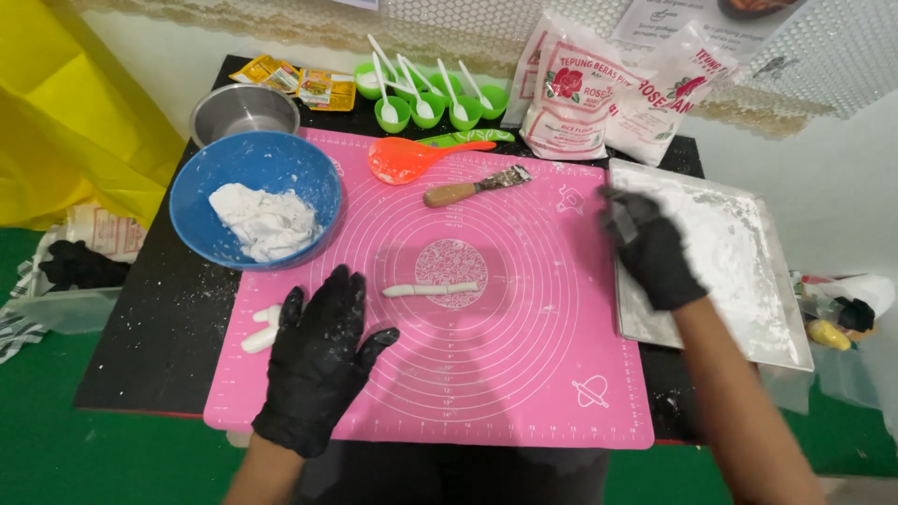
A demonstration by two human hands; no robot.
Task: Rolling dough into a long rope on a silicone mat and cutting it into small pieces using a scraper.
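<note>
A: Dough is mostly unrolled: the big white lump (265,223) sits in the blue bowl (201,178), at ten o'clock from the middle of the pink mat (524,374).

B: And what's shaped already?

A: One thin rolled dough stick (430,290) lies near the mat's centre circle, and two short dough pieces (260,329) sit at the mat's left edge, about eight o'clock, just beside the left hand (320,360). The metal tray (795,337) at three o'clock carries only loose flour (720,252), no pieces that I can see.

B: The hands?

A: Both in black gloves. The left one lies flat and spread on the mat, grasping nothing. The right hand (650,248) is over the tray's near-left corner, fingers curled; it is blurred, so whether it pinches flour I cannot tell.

B: Tools?

A: The wooden-handled scraper (475,187) and the orange spoon (412,157) lie untouched at twelve o'clock. I'd judge it an early stage, most dough left.
</note>
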